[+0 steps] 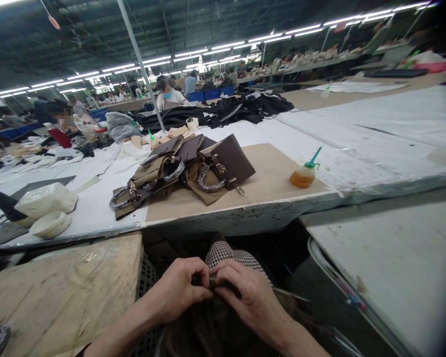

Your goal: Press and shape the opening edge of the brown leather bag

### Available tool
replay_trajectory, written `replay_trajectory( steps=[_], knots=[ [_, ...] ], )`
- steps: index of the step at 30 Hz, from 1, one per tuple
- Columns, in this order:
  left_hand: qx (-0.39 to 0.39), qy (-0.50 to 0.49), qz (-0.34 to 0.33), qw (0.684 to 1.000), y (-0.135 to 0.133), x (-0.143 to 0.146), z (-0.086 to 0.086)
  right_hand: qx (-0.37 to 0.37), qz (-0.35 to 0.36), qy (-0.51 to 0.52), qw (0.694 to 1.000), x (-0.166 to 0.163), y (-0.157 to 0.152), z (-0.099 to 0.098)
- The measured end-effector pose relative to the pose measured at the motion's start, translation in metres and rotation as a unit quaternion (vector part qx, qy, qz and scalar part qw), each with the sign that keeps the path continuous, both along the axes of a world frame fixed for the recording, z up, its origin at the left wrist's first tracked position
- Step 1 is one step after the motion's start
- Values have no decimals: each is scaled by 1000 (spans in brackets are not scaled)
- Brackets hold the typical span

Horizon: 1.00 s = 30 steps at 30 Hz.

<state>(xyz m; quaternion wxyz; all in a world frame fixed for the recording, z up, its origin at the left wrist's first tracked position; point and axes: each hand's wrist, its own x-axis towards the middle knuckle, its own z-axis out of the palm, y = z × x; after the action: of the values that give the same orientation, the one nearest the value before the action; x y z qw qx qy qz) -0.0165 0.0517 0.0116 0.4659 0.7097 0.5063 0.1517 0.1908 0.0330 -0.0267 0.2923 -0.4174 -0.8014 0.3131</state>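
On my lap lies a brown handbag (204, 327), mostly in shadow, with a plastic-wrapped handle showing dimly at the lower right. My left hand (182, 287) pinches its upper edge between thumb and fingers. Close beside it, my right hand (247, 292) grips the same edge, fingertips nearly meeting those of the left. The exact spot under the fingertips is partly hidden. Ahead on the table sits a pile of similar brown handbags (193, 166) with gold-coloured fittings and plastic-wrapped handles.
A squeeze bottle of amber liquid (303, 176) stands on brown paper (278, 158). To the left are a whitish plastic container (46, 201) and a small round dish (50, 224). A paper-covered surface (67, 287) flanks me left, a pale tabletop (401, 253) right. Co-workers sit farther back.
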Motion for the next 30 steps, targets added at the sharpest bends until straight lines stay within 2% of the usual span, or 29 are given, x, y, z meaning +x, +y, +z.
replay_trajectory(
  steps=[12, 17, 22, 30],
  knots=[
    [-10, -35, 11, 999, -3, -4, 8, -43, 20, 3, 999, 2, 4, 5],
    [3, -21, -22, 1000, -1, -3, 9, -55, 43, 2, 998, 6, 6, 4],
    [16, -50, -47, 998, 1, -3, 7, -49, 62, -1, 997, 8, 7, 1],
    [67, -62, -82, 992, 1, -1, 6, -58, 31, 70, 995, 8, 7, -3]
  ],
)
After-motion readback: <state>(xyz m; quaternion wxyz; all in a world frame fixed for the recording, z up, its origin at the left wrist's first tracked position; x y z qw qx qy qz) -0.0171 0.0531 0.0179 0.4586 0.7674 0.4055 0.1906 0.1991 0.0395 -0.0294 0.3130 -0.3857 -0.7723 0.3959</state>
